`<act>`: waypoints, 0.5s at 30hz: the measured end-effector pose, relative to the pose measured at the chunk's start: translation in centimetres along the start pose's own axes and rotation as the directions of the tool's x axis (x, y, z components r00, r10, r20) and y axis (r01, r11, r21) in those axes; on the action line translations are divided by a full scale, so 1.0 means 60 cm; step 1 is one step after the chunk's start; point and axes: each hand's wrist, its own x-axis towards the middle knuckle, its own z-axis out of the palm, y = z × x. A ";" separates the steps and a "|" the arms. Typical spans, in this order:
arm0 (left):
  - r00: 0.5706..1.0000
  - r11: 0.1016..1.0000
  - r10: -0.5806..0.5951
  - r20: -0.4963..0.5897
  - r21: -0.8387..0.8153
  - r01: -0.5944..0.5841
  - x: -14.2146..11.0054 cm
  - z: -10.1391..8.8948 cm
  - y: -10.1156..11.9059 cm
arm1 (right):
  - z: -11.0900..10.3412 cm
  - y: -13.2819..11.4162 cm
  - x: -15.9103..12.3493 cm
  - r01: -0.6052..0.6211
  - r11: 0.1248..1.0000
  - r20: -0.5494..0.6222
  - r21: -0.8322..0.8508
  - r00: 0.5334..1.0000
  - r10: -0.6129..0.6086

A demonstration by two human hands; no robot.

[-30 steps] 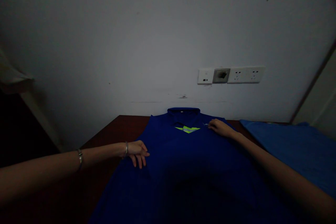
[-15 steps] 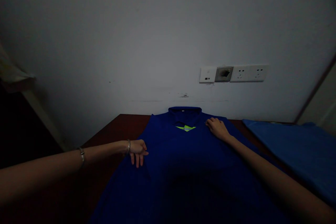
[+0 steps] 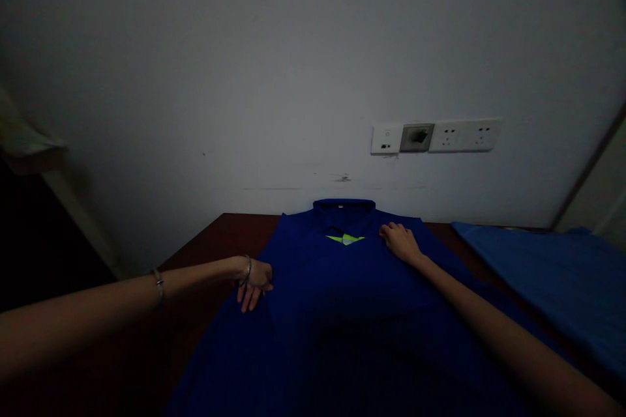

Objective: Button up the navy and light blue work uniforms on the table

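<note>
While a deep-blue collared cloth shirt (image 3: 323, 273) lies spread on the reddish-brown table (image 3: 232, 234), the left hand (image 3: 255, 281), loosely bent, and right hand (image 3: 402, 242), curled, touch it; whether either pinches it, I cannot tell.

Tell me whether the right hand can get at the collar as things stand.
Probably yes: the right hand is at the upper chest of the blue shirt, just right of the collar, and I see nothing between them but the shirt's own cloth.
</note>
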 end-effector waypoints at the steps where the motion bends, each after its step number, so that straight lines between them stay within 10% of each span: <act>1: 1.000 1.000 -0.009 0.001 0.013 0.009 0.001 0.000 0.001 | -0.001 0.000 0.000 -0.001 1.000 0.017 0.010 1.000 0.001; 12: 0.962 0.984 -0.127 -0.240 0.091 0.153 -0.020 -0.004 0.025 | -0.009 -0.002 0.004 -0.029 0.999 0.028 0.036 0.999 0.028; 15: 0.912 0.994 0.107 -0.396 0.008 -0.114 -0.030 -0.007 0.019 | -0.008 -0.008 0.007 -0.017 0.999 0.022 0.029 1.000 0.016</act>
